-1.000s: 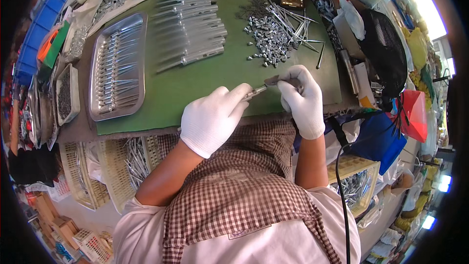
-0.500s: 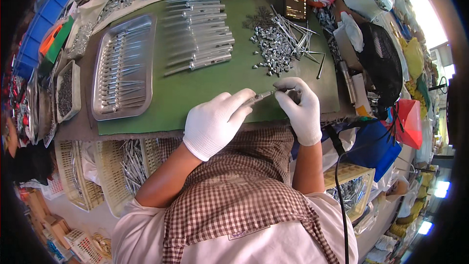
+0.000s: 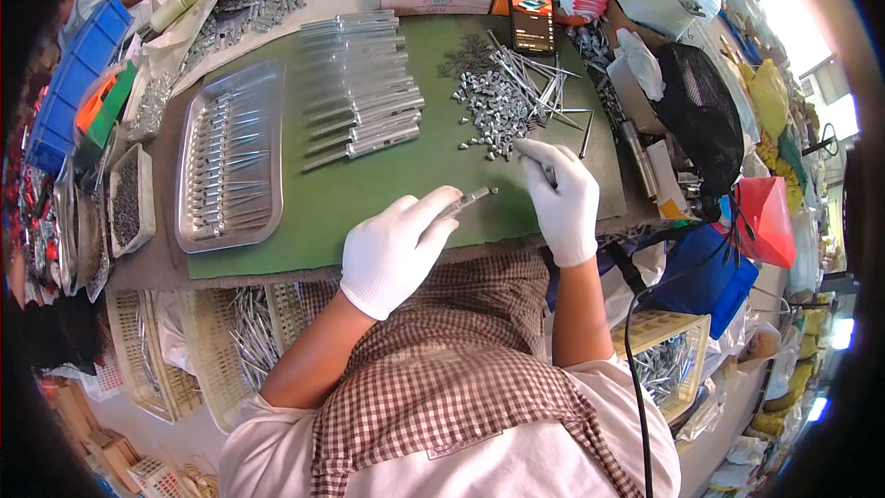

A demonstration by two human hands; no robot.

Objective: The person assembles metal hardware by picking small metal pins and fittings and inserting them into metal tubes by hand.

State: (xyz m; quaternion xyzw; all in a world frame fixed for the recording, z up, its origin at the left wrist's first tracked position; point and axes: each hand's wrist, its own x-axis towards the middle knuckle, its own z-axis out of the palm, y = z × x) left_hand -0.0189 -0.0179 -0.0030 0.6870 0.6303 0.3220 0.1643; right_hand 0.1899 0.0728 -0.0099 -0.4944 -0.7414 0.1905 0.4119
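Observation:
My white-gloved left hand [image 3: 392, 254] is closed around a slim silver metal tube [image 3: 472, 199], whose narrow tip points up and right. My right hand [image 3: 564, 207], also gloved, bends its fingers toward the near edge of a pile of small silver metal pieces [image 3: 496, 109]. A greyish thing shows between its curled fingers, too hidden to name. Beyond my left hand, several metal rods with thicker sleeves [image 3: 387, 134] lie side by side on a green mat [image 3: 359, 207]. To their left, a steel tray [image 3: 277, 207] holds a row of similar thin metal parts.
Long thin metal pins [image 3: 551, 92] and small dark pieces [image 3: 470, 55] lie around the pile. A phone [image 3: 531, 9] stands at the back beside a pink box [image 3: 433, 2] of small parts. Plastic baskets [image 3: 210, 350] sit below the table edge. A black cable [image 3: 631, 350] hangs at right.
My right hand has moved away from the tube's tip toward the pile of small pieces. My left hand still holds the tube, with a small piece visible at its tip. The view has shifted slightly.

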